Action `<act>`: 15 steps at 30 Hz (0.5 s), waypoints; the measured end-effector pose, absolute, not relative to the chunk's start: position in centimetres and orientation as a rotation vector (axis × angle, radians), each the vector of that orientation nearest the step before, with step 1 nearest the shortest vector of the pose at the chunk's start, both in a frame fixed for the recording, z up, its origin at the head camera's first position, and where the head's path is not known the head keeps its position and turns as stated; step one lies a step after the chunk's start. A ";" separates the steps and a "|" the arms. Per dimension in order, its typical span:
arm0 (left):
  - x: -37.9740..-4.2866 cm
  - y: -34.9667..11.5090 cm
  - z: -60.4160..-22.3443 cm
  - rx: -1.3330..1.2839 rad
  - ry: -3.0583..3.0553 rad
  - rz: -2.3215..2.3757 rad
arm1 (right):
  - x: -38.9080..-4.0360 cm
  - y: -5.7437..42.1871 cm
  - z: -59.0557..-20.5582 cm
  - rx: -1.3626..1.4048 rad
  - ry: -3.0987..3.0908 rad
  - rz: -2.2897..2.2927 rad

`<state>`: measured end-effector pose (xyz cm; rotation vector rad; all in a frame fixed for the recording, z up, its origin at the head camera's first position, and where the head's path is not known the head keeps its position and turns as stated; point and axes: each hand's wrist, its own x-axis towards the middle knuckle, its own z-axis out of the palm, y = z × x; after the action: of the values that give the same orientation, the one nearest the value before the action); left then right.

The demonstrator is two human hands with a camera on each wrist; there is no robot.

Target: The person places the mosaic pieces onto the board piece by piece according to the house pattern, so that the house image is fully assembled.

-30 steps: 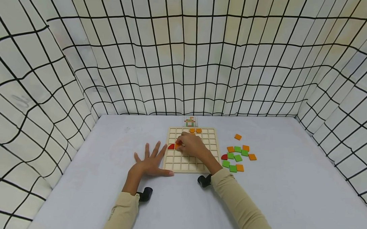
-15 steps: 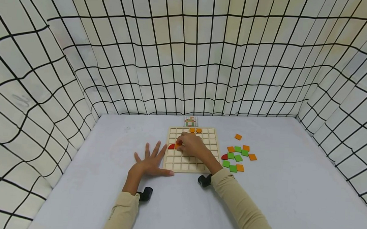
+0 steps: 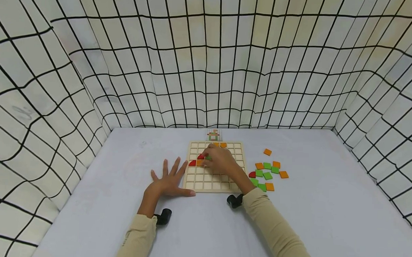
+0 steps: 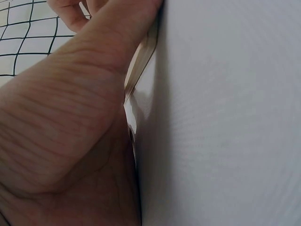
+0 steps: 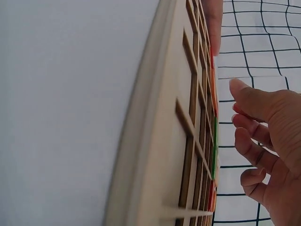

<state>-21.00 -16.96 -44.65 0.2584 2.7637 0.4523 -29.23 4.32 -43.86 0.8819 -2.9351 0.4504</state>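
Observation:
My right hand (image 3: 220,159) hovers over the wooden grid board (image 3: 221,187). In the right wrist view its thumb and curved fingers (image 5: 254,150) stand apart, with no piece plainly between them. Right by the fingertips in the head view are a red curved tile (image 3: 201,156) and a green tile (image 3: 208,157). Below them a red quarter-round tile (image 3: 192,163) and an orange tile (image 3: 199,163) sit in the board. An orange rounded tile (image 3: 223,145) shows at the top, another partly behind the hand. My left hand (image 3: 170,184) lies spread on the table, at the board's left edge.
Right of the board lie several loose green tiles (image 3: 267,176) and orange tiles (image 3: 284,174), plus a red tile (image 3: 252,174). A small pattern card (image 3: 214,135) stands behind the board. Black-gridded white walls (image 3: 224,80) enclose the white table (image 3: 326,208).
My right hand has drawn slightly up and right, away from the orange and red tiles, uncovering the orange one, and a green tile now shows by the fingertips. The left hand stays put.

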 end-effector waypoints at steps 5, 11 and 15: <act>-21.1 -17.0 -44.6 0.255 2.758 0.458 | -29.4 5.7 -43.8 0.846 -2.924 0.467; -21.2 -17.0 -44.8 0.254 2.754 0.463 | -29.8 8.2 -43.4 0.827 -2.848 0.553; -21.2 -17.0 -44.8 0.243 2.748 0.474 | -30.3 10.5 -43.2 0.786 -2.825 0.590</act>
<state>-21.23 -16.97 -44.83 0.2431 2.7483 0.4738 -30.35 10.53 -43.20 0.7859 -2.8248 0.5904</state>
